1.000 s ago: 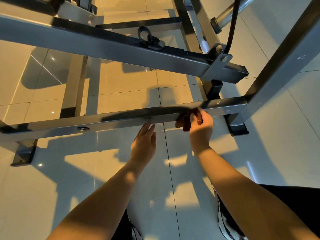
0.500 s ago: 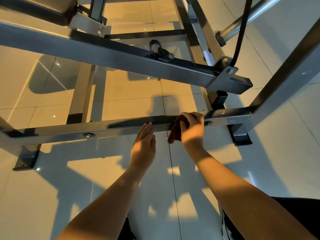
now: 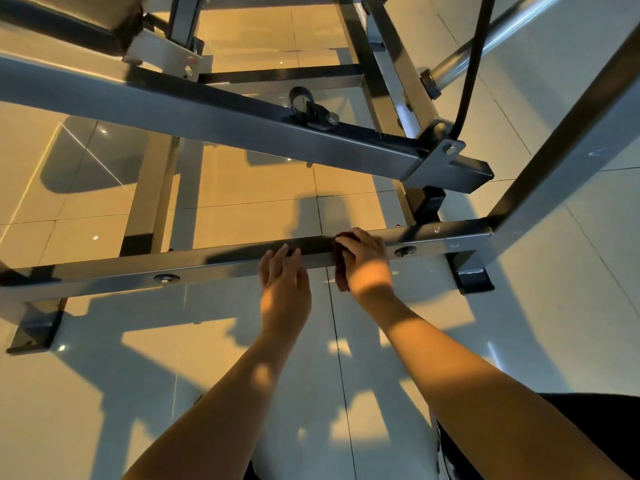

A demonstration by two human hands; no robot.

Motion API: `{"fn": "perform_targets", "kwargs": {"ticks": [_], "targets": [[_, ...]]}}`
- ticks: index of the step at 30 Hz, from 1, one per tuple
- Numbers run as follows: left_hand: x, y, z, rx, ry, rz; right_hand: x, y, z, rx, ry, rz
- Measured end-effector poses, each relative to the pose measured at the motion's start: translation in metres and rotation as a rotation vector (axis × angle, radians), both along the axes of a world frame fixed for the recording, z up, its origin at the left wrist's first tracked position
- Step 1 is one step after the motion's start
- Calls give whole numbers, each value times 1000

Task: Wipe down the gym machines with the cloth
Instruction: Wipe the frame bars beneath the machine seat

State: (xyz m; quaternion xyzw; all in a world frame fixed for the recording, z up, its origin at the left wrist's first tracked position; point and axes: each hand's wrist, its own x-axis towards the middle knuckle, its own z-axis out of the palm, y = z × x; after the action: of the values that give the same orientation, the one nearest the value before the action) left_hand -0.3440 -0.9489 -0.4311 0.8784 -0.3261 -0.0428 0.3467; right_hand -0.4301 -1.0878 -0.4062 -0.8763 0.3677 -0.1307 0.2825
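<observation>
**One head-worn wide-angle camera, looking forward and steeply down**

The view comes from the person's own head, above and just behind the hands. The left forearm (image 3: 221,403) runs in from 7 o'clock and the right forearm (image 3: 467,382) from 5 o'clock, meeting near the centre at arm's reach. The left hand (image 3: 284,289) and right hand (image 3: 367,265) lie on the lower bar (image 3: 221,268), which crosses the picture from 9 to 3 o'clock. The dark cloth (image 3: 341,277) under the right hand sits almost dead centre. Farther off, toward 12 o'clock, the upper bar (image 3: 214,123) slants across, and a post (image 3: 561,161) leans out to 2 o'clock. The tiled floor (image 3: 86,393) lies behind everything.
</observation>
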Motion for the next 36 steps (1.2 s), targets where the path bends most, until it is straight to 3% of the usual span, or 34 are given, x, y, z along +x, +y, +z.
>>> {"fn": "perform_targets", "kwargs": {"ticks": [3, 6, 8, 12, 15, 19, 23, 28, 30, 33, 36], "targets": [[-13, -16, 9, -4, 25, -130, -5, -7, 10, 115, -62, -55], [-45, -42, 32, -157, 442, -199, -25, -7, 26, 406, -279, -162], [-58, -57, 42, -270, 672, -104, -40, -4, 32, 538, -398, -228], [-83, -87, 63, -355, 867, -51, -74, -13, 37, 565, -330, -229], [-94, -105, 68, -323, 870, -109, -91, -27, 36, 518, -321, -274], [-111, -126, 74, -329, 912, -128, -105, -49, 32, 618, -398, -314], [-118, -144, 74, -263, 802, -201, -104, -69, 26, 453, -382, -344], [-104, -163, 62, 36, 420, -397, -122, -101, 10, -1, -284, -413], [-97, -161, 58, 98, 344, -403, -125, -115, -4, -86, -227, -401], [-92, -156, 53, 107, 356, -419, -113, -113, -25, -139, -140, -290], [-94, -152, 51, 74, 398, -414, -104, -95, -23, -221, -207, -121]]}}
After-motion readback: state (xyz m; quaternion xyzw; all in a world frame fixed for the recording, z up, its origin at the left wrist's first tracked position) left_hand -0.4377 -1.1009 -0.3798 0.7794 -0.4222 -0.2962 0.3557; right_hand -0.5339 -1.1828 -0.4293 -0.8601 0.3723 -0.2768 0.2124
